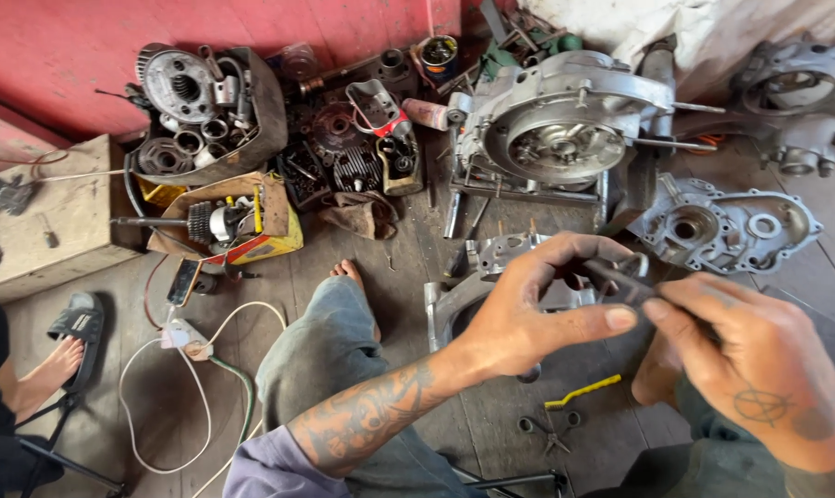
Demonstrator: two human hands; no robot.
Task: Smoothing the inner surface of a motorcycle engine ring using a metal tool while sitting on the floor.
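Note:
My left hand (537,309) and my right hand (754,378) meet in front of me, both pinching a small dark metal part (620,281) between thumb and fingers. Just beneath them a silver engine casing piece (491,267) lies on the wooden floor. Parts of the dark piece are hidden by my fingers. My bare foot (348,270) and grey trouser leg (330,346) stretch out to the left of my left arm.
A large engine crankcase (560,124) stands ahead, a flat case cover (727,226) at right. Boxes of engine parts (210,111) sit at the back left. Pliers (551,432), a yellow strip (582,391) and white cable (159,406) lie on the floor. Another person's sandalled foot (62,355) is at left.

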